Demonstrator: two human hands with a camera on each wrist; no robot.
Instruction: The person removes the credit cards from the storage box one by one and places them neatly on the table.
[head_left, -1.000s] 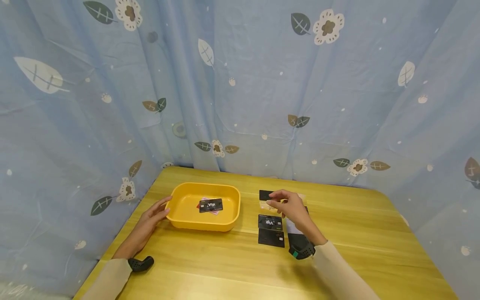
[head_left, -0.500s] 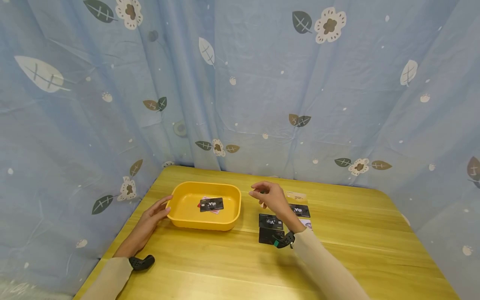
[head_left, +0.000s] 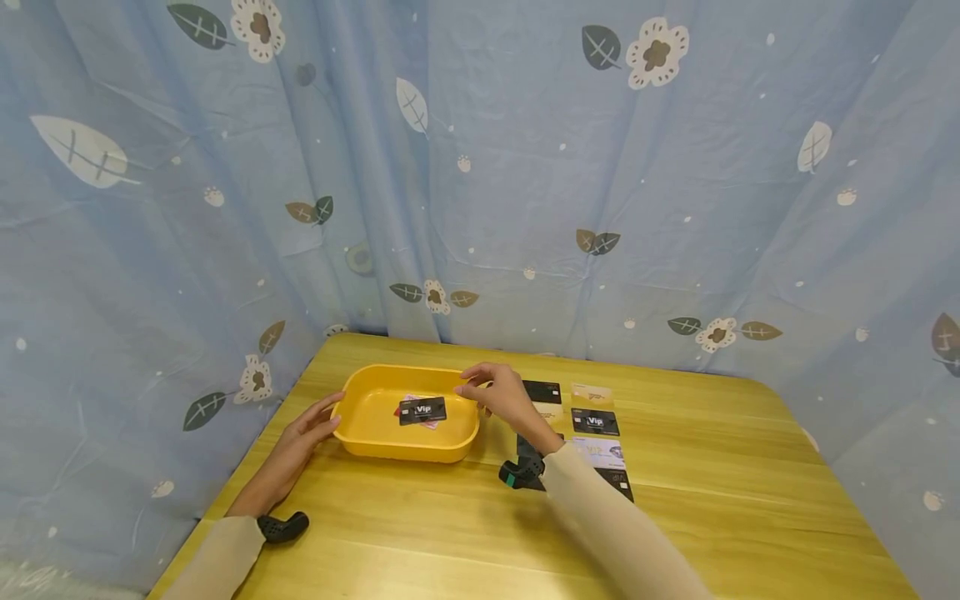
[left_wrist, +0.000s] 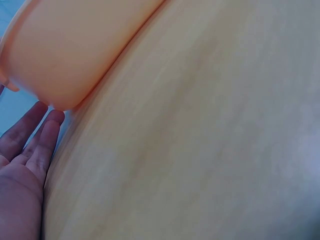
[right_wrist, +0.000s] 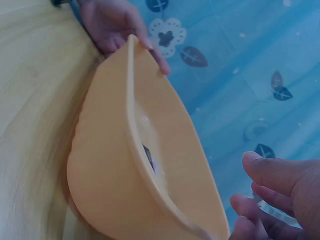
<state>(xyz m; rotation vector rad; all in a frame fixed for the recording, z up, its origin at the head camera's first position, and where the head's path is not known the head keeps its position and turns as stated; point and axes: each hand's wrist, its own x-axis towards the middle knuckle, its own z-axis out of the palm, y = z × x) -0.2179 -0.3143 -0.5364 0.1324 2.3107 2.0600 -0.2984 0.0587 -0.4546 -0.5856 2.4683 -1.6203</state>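
The shallow yellow tray (head_left: 408, 451) holds a black "Vip" card (head_left: 422, 409) lying over pinkish-red cards (head_left: 431, 425). My left hand (head_left: 294, 450) rests with straight fingers against the tray's left end; in the left wrist view its fingertips touch the outer wall. Over the tray's right rim hovers my right hand (head_left: 504, 397). Its thumb and fingers are loosely bent, and the right wrist view shows thumb and forefinger tips apart with no card seen between them. The black card's edge (right_wrist: 148, 157) shows inside the tray there.
Right of the tray, cards lie in two columns: a black card (head_left: 543, 391) and gold card (head_left: 551, 412) partly under my right arm, then a gold card (head_left: 592, 395), black "Vip" card (head_left: 595, 422) and white card (head_left: 597, 452). A blue patterned curtain (head_left: 495, 200) borders the wooden table (head_left: 712, 467).
My right hand has moved left from above the gold card in the left column to the tray's right rim, uncovering cards behind it. The left hand and tray have stayed put.
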